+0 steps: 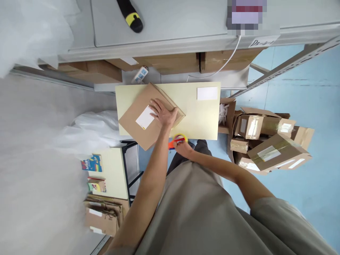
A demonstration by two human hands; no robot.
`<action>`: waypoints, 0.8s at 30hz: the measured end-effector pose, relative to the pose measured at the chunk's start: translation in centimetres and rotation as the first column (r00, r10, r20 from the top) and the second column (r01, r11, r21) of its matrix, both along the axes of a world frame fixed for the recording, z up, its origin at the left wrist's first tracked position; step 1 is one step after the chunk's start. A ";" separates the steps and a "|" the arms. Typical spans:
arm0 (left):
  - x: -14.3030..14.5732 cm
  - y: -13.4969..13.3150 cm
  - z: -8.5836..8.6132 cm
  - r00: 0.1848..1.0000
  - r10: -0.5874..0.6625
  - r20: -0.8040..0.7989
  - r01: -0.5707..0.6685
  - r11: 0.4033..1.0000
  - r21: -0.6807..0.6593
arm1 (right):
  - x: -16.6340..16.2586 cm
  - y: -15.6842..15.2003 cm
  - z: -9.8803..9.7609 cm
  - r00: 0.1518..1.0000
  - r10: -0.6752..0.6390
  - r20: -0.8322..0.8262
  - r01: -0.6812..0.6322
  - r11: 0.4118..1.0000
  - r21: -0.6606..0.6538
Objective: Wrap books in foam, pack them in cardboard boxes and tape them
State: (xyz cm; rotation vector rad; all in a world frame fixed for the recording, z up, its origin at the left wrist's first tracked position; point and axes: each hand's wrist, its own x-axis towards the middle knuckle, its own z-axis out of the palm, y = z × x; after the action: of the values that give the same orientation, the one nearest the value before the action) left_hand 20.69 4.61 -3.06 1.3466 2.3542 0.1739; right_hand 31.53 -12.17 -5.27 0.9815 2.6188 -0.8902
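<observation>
A flat brown cardboard box [145,101] lies turned at an angle on the pale yellow table [202,122], its near left corner jutting past the front edge. My left hand [163,114] rests on it with the fingers spread, touching a white label [145,117] and the box's right side. Just off the table's front edge, my right hand [183,148] is closed on a tape dispenser [171,145] with orange, red and blue parts and a yellow ring. How much tape is on it I cannot tell.
A white paper [207,93] lies at the table's far right. Behind stand shelved cartons [172,63] and a power strip [140,74]. Stacked boxes [268,141] fill the right floor. Plastic wrap [98,129] and a side table [113,170] are at left.
</observation>
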 end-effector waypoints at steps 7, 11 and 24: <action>-0.2 -0.1 -0.3 0.998 -0.025 0.054 0.024 1.000 0.016 | 18.8 2.7 -0.2 0.873 -0.280 0.399 0.273 0.959 0.075; -0.3 -0.8 -0.3 0.996 -0.071 0.046 0.070 0.997 0.023 | 20.3 7.0 0.3 0.892 -0.293 0.343 0.257 0.955 0.148; -1.1 -7.7 0.8 0.888 -0.436 0.146 0.429 0.900 0.079 | 11.2 9.2 -0.6 0.960 -0.068 0.270 0.029 0.989 0.145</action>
State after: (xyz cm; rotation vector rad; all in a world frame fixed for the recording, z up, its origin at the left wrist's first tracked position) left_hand 19.58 -3.09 -2.28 1.7700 1.8715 0.1924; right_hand 42.71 -3.01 -5.91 1.1200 2.4538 -0.5398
